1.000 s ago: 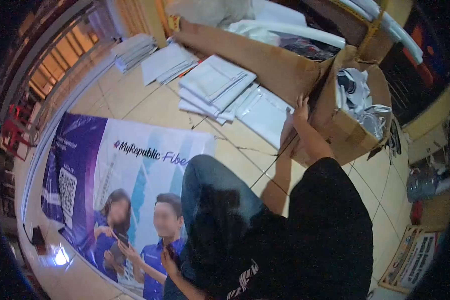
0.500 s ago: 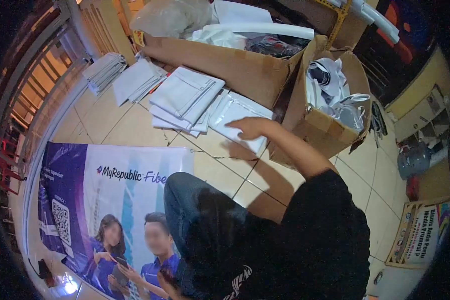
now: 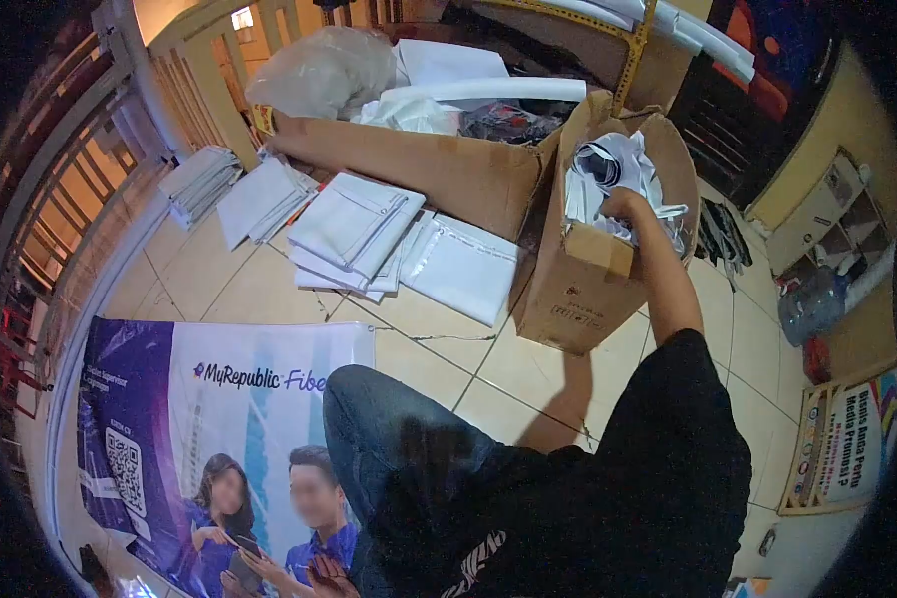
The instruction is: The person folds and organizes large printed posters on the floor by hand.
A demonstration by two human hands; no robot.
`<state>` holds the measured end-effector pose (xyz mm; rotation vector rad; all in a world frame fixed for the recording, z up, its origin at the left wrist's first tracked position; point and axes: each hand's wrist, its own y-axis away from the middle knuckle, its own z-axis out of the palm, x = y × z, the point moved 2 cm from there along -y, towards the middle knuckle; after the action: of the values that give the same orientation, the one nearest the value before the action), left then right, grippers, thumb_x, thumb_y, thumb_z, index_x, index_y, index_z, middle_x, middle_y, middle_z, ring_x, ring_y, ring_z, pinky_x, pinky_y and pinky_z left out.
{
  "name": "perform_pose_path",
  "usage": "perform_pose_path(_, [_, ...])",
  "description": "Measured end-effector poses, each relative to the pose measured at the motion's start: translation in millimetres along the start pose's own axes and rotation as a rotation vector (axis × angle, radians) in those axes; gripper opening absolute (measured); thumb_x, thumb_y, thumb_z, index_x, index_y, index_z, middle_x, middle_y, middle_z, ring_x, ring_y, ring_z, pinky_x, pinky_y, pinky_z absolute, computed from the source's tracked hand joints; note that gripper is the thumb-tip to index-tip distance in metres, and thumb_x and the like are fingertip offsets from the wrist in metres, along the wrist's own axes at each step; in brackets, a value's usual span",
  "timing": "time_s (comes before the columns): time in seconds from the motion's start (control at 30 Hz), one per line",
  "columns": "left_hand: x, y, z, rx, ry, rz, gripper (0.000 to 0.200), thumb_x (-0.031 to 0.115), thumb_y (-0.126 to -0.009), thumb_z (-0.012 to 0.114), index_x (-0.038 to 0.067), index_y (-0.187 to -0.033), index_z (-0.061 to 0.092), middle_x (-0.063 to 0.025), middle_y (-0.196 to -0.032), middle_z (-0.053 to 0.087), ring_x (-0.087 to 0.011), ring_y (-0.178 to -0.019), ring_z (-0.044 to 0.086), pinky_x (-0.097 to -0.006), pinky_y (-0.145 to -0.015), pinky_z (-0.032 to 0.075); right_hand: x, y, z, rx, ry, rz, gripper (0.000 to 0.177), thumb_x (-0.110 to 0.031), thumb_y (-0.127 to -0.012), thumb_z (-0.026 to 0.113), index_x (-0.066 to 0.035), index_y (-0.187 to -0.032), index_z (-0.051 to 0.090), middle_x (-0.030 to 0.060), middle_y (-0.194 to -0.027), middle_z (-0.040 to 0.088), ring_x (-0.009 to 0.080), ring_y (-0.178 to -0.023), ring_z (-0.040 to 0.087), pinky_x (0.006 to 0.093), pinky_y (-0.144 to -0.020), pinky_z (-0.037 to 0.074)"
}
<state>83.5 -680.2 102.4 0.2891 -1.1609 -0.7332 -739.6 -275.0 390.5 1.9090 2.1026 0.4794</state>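
Note:
My right hand [image 3: 623, 204] is inside the upright cardboard box [image 3: 580, 299], touching crumpled white scraps [image 3: 643, 159]; its fingertips are hidden among them. At the bottom edge my left hand [image 3: 331, 578] lies over the printed banner [image 3: 254, 409] beside my leg, fingers apart and holding nothing; part of it is cut off by the frame. The banner is spread flat on the floor, with a purple side, a QR code and two pictured people. Left of the box lie a folded white sheet [image 3: 460, 267] and a stack of folded white banners [image 3: 354, 224].
Further left are more folded white stacks [image 3: 259, 204] [image 3: 199, 184]. A long cardboard box [image 3: 419, 159] behind them holds plastic and a white roll [image 3: 488, 90]. A water bottle [image 3: 812, 309] and a framed sign [image 3: 842, 444] stand at the right.
My right hand has left the folded white sheet and moved right and up into the upright box. The view has shifted slightly; my left hand stays near the bottom edge.

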Motion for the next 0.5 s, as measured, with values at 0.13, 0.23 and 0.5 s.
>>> perform_pose_path(0.13, [2.8,1.2,-1.0,-0.019,0.034,-0.006,0.033,0.036,-0.086,0.050,0.003,-0.085,0.051,-0.0117,-0.080,0.052,-0.0204,-0.054,0.045,-0.0312,-0.045,0.035,19.5,-15.0,20.4,-0.040,-0.358,0.187,0.055,-0.039,-0.068,0.063,0.002,-0.105,0.059,0.0161,-0.107,0.060,0.0266,-0.090,0.060,0.0406,-0.071,0.049])
perform_pose_path(0.23, [5.1,2.7,0.8,-0.034,0.063,-0.017,0.034,0.037,-0.085,0.050,0.003,-0.084,0.050,-0.0128,-0.078,0.052,-0.0211,-0.051,0.044,-0.0319,-0.042,0.034,28.6,-31.4,26.5,-0.356,-0.150,-0.116,0.053,-0.039,-0.070,0.062,-0.001,-0.105,0.059,0.0160,-0.108,0.059,0.0271,-0.095,0.059,0.0374,-0.075,0.048])
perform_pose_path(0.5, [-2.0,12.3,-6.8,-0.138,0.239,-0.065,0.037,0.039,-0.084,0.051,0.002,-0.079,0.049,-0.0156,-0.076,0.051,-0.0229,-0.043,0.042,-0.0338,-0.034,0.033,83.9,-105.3,-91.2,0.274,-0.202,0.006,0.049,-0.027,-0.076,0.056,-0.001,-0.117,0.047,0.0210,-0.118,0.051,0.0358,-0.101,0.055,0.0473,-0.087,0.043])
